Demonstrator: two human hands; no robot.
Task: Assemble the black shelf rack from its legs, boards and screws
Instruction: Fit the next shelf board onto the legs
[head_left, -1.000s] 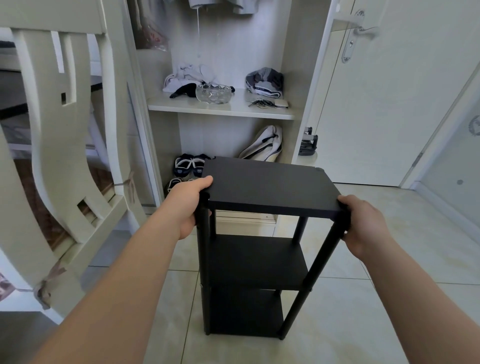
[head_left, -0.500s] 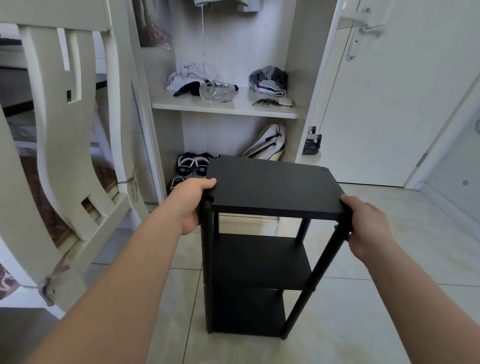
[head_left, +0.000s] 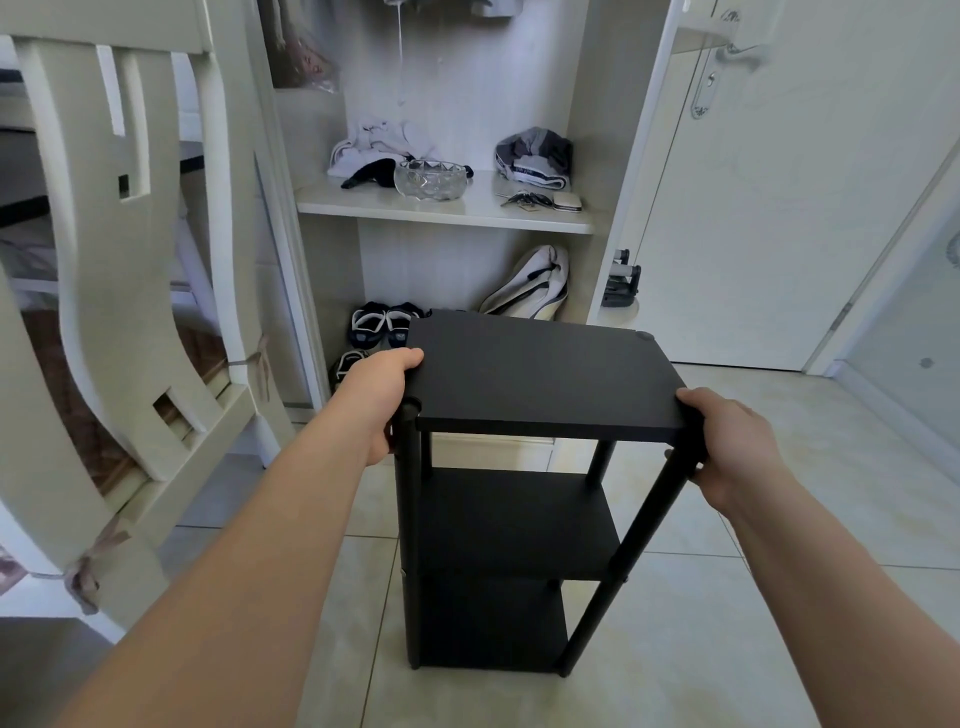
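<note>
The black shelf rack (head_left: 540, 379) stands upright on the tiled floor in front of me, with three boards joined by round black legs. My left hand (head_left: 376, 397) grips the near left corner of its top board, thumb on top. My right hand (head_left: 727, 441) holds the near right corner, fingers wrapped around the top of the front right leg (head_left: 631, 545). The middle board (head_left: 514, 519) and the bottom board (head_left: 488, 623) show below the top one.
A white chair (head_left: 140, 291) stands close on the left. Straight behind the rack is an open white cabinet (head_left: 447, 208) with a glass bowl, clothes and keys on its shelf and shoes below. A closed white door (head_left: 769, 208) is at the right, tiled floor (head_left: 753, 649) around.
The rack has shifted slightly away from me toward the cabinet, both hands still on its top corners. My view has come a little closer.
</note>
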